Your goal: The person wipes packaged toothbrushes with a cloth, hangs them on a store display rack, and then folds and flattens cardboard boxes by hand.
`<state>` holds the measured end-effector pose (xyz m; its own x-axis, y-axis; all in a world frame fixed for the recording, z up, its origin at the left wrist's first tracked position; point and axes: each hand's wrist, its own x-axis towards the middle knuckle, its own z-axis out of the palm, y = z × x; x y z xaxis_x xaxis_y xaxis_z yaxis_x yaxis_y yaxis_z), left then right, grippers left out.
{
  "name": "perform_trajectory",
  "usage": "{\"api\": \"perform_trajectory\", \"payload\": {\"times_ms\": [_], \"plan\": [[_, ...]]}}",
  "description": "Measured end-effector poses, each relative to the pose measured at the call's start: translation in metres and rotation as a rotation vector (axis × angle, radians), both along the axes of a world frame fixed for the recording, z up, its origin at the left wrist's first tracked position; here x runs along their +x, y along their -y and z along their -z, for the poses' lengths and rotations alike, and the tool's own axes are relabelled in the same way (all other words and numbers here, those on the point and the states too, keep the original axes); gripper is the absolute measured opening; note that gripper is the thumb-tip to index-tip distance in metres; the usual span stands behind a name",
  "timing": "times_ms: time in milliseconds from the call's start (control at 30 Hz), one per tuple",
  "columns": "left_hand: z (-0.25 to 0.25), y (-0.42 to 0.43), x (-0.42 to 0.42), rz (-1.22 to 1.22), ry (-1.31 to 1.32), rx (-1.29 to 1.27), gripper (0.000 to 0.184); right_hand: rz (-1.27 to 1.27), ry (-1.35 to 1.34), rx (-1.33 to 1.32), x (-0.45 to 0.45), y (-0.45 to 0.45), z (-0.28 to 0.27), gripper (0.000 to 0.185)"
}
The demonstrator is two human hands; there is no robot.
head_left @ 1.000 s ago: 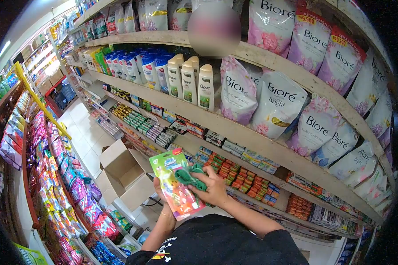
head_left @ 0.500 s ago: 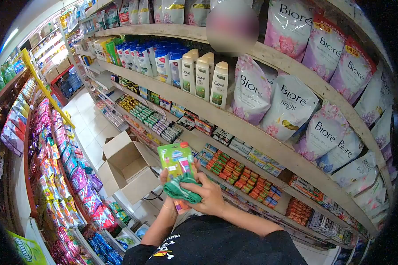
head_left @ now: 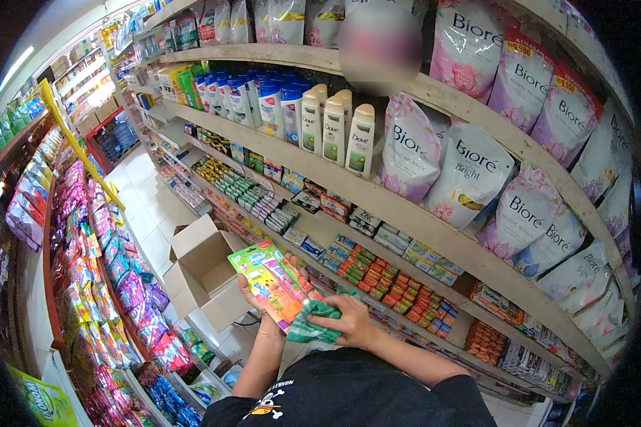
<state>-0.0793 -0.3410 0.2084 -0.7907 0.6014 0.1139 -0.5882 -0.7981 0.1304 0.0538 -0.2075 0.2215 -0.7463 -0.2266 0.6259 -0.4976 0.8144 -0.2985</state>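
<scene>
so the green-and-orange Junior blister pack point(head_left: 272, 281) is being held up at a tilt by the left hand point(head_left: 253, 293), fingers wrapped round its edge, out in front of the black T-shirt point(head_left: 356, 391); a green striped cloth point(head_left: 315, 324) is being gripped, all bunched up, in the right hand point(head_left: 350, 322) and is being pressed against the pack's lower end. An open cardboard box point(head_left: 208, 265) is being seen on the floor just past the pack, flaps spread out; the Dove bottles point(head_left: 332, 132) and Bioré pouches point(head_left: 470, 174) are being held upright-ish on the shelf point(head_left: 399, 203) above, pretty much side by side.
</scene>
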Motion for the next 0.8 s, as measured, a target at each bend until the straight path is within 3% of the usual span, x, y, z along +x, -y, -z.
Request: {"api": "perform_trajectory", "payload": {"times_ms": [133, 200, 267, 300, 400, 567, 600, 667, 800], "plan": [[-0.01, -0.003, 0.002, -0.018, -0.043, 0.044, 0.089, 0.015, -0.004, -0.087, 0.002, -0.007, 0.0, 0.037], [-0.021, -0.003, 0.006, -0.044, -0.046, 0.041, 0.091, -0.064, 0.109, -0.337, 0.002, -0.009, 0.002, 0.036], [-0.026, -0.002, 0.008, 0.086, -0.074, 0.138, 0.093, -0.034, 0.156, -0.473, 0.0, -0.013, 0.014, 0.035], [-0.028, -0.003, 0.013, 0.084, -0.089, 0.048, 0.097, -0.002, 0.205, -0.61, -0.002, -0.014, 0.019, 0.034], [-0.025, -0.013, 0.026, 0.081, -0.206, -0.103, 0.097, 0.12, 0.257, -0.665, -0.011, -0.015, 0.019, 0.032], [0.001, -0.006, 0.026, 0.301, -0.143, -0.239, 0.081, 0.085, 0.233, -0.459, -0.009, -0.004, -0.031, 0.029], [0.013, -0.005, 0.024, 0.283, -0.229, -0.376, 0.077, 0.088, 0.231, -0.458, -0.009, -0.003, -0.045, 0.029], [0.025, -0.003, 0.02, 0.27, -0.32, -0.515, 0.073, 0.183, 0.468, -0.029, -0.011, -0.003, -0.065, 0.032], [0.036, -0.004, 0.017, 0.304, -0.251, -0.478, 0.074, 0.021, 0.476, -0.112, -0.017, 0.006, -0.064, 0.035]]}}
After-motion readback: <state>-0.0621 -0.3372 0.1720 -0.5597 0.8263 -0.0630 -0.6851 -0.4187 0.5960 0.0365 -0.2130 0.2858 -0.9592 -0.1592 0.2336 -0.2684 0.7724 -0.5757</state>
